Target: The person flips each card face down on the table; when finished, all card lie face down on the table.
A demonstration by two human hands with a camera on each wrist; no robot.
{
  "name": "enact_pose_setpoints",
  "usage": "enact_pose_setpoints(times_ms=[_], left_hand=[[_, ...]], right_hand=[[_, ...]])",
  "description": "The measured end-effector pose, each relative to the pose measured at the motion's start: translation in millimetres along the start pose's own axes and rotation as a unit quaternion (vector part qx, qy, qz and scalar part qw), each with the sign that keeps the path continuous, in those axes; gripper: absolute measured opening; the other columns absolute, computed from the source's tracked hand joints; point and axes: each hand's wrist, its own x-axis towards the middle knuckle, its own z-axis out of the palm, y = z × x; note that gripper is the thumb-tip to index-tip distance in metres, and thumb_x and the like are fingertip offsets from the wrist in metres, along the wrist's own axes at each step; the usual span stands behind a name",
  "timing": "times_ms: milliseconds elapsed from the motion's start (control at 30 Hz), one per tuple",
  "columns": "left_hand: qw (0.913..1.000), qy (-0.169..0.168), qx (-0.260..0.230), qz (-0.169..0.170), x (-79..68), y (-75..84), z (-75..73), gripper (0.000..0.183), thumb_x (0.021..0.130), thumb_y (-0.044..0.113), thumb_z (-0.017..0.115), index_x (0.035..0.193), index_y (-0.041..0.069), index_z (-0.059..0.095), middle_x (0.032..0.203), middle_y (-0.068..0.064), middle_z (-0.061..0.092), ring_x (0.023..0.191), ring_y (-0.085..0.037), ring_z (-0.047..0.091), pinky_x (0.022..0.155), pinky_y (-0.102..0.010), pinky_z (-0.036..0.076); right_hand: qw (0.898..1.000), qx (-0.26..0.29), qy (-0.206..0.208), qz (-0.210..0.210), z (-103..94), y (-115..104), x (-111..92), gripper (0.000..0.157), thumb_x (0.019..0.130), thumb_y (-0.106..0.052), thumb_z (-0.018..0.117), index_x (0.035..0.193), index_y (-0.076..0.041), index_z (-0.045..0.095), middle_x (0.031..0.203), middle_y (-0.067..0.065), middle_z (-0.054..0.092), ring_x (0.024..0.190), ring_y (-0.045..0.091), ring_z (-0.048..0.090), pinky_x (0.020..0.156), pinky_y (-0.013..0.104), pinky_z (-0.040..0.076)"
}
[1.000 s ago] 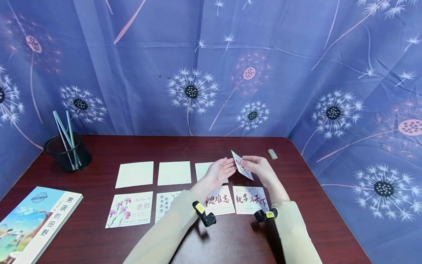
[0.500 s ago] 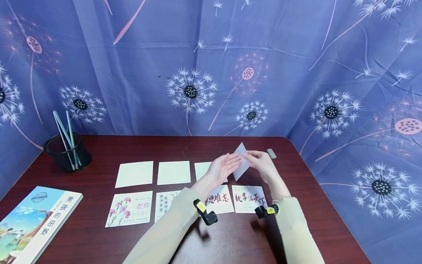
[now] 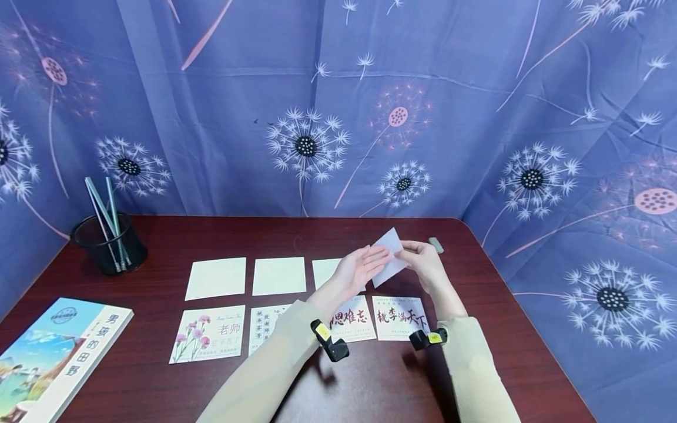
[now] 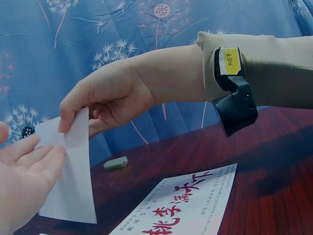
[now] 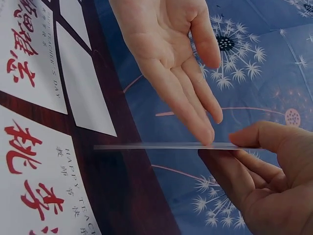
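Observation:
Between thumb and fingers, my right hand (image 3: 427,267) pinches one edge of a card (image 3: 389,270) held up above the table, its blank white side facing me. My left hand (image 3: 355,271) is palm up with straight fingers, and its fingertips touch or nearly touch the card's blank face. In the right wrist view the card (image 5: 146,146) appears edge-on as a thin strip. Below the hands lies a card with red Chinese characters (image 3: 399,318). Beside it, another red-lettered card (image 3: 355,320) is partly hidden by my left forearm.
Blank cards (image 3: 215,278) lie in a back row, with a carnation card (image 3: 207,335) and a black-lettered card (image 3: 262,320) in front. At left stand a black mesh pen holder (image 3: 108,244) with pencils and a book (image 3: 58,358). A small grey eraser (image 3: 436,245) lies behind my right hand.
My right hand has turned the card over: its printed side showed a second ago, and now the blank side shows. My left hand has shifted slightly right, staying palm up.

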Motion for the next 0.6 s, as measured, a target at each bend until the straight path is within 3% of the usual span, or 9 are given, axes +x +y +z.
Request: enact_pose_setpoints(times_ms=[200,367,600], left_hand=[[1.0000,0.006,-0.001,-0.007,-3.5,0.7,-2.7,0.051,0.107,0.020,0.024,0.148,-0.011,0.028,0.155,-0.030,0.028,0.145,-0.039,0.028,0.122,-0.040,0.024],[0.9992,0.026,0.014,-0.026,-8.1,-0.9,-12.0,0.052,0.107,0.020,0.026,0.148,-0.013,0.027,0.155,-0.032,0.026,0.145,-0.040,0.027,0.122,-0.042,0.022],[0.9969,0.048,0.038,-0.049,-12.3,-2.9,-23.5,0.052,0.107,0.018,0.026,0.147,-0.016,0.022,0.154,-0.035,0.022,0.146,-0.044,0.024,0.122,-0.044,0.022]], right_hand=[[0.999,-0.011,0.029,0.009,-5.0,12,4,0.045,0.091,0.001,0.054,0.130,0.021,0.047,0.096,0.005,0.071,0.073,-0.001,0.063,0.068,0.015,0.054],[0.997,-0.026,0.049,0.050,-11.2,31,8,0.045,0.092,-0.003,0.055,0.132,0.016,0.050,0.099,0.006,0.069,0.074,-0.001,0.061,0.070,0.014,0.052],[0.996,-0.021,0.042,0.073,-15.6,50,10,0.045,0.093,-0.003,0.054,0.133,0.017,0.048,0.101,0.008,0.068,0.076,0.000,0.059,0.071,0.014,0.051]])
